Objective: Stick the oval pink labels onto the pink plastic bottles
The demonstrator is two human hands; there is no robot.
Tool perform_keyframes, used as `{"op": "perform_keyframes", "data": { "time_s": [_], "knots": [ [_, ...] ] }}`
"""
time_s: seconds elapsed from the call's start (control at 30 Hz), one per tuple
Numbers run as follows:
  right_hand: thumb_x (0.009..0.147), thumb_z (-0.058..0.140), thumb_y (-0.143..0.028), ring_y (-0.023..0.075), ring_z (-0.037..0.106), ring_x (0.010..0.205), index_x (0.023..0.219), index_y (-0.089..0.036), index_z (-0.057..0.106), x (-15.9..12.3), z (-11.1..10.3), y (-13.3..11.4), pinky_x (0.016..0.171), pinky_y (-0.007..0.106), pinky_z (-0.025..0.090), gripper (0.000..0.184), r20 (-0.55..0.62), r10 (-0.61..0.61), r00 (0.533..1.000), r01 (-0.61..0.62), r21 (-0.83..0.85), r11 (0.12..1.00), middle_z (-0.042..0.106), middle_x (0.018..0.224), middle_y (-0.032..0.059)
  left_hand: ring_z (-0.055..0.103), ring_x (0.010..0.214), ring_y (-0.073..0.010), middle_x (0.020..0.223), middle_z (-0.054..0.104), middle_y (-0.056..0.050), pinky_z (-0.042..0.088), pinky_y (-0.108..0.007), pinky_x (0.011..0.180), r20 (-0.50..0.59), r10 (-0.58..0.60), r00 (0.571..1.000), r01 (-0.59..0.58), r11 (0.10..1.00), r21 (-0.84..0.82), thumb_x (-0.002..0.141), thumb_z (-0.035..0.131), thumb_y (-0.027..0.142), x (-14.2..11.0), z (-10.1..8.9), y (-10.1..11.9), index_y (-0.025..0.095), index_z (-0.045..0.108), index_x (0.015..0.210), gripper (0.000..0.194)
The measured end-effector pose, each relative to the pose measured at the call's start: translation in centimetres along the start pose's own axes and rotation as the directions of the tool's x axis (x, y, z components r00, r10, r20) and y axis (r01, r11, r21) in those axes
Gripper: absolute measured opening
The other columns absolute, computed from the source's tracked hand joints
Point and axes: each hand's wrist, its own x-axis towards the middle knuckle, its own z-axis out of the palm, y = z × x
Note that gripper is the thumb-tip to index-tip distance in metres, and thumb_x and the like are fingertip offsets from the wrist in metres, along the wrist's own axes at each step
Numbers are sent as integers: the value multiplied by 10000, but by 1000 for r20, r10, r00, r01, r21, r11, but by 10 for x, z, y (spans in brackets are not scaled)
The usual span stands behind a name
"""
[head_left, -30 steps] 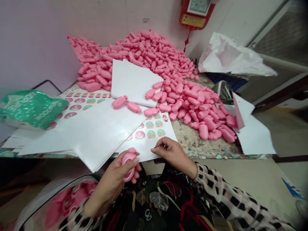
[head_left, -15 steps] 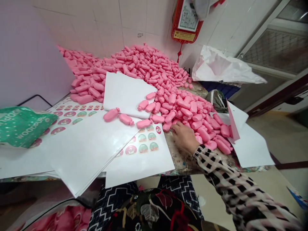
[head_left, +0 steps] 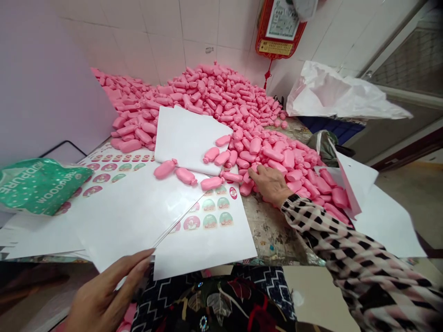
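Through your head camera, your right hand (head_left: 272, 185) rests on the heap of pink plastic bottles (head_left: 256, 145) on the worktop (head_left: 273, 230), its fingers (head_left: 259, 171) spread and clamped on nothing. Your left hand (head_left: 107, 295) hovers empty, fingers slightly apart, just beside the round-label sticker sheets (head_left: 207, 230).

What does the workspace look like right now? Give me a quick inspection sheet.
surface: speckled worktable, partly under paper
job's things: heap of pink plastic bottles; sticker sheet with round labels, overlapped by white sheets
clutter: green Woodpure bag; white plastic bag
hands: right hand resting on the bottles; left hand open at the white sheets' edge
cables: thin black wire by the left wall
surroundings: white tiled wall; red wall hanging
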Motion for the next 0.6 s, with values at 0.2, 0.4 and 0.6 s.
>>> {"op": "perform_keyframes", "data": {
  "time_s": [0.2,0.4,0.6],
  "knots": [
    [949,319,-323,204,512,761,1277,-265,545,-39,0,-23,630,317,316,402,-196,-27,980,61,169,984,608,885,93,645,928,-241,1043,683,-107,475,-395,908,530,-104,842,404,773,-490,803,587,476,45,82,87,171,601,1143,457],
    [918,401,-257,170,554,790,1255,-328,557,-74,2,-65,695,308,382,378,-323,-157,933,284,396,873,658,979,55,645,861,-186,989,666,-115,505,-355,826,832,85,549,753,382,-536,863,539,419,72,140,97,127,593,1047,350],
    [873,415,-221,165,591,853,1252,-265,531,-62,7,-61,682,275,430,398,-202,-36,979,146,568,810,603,1156,59,660,755,-193,937,679,-101,525,-344,700,831,-67,552,761,449,-469,810,609,424,75,134,87,169,572,995,317]
  ]
}}
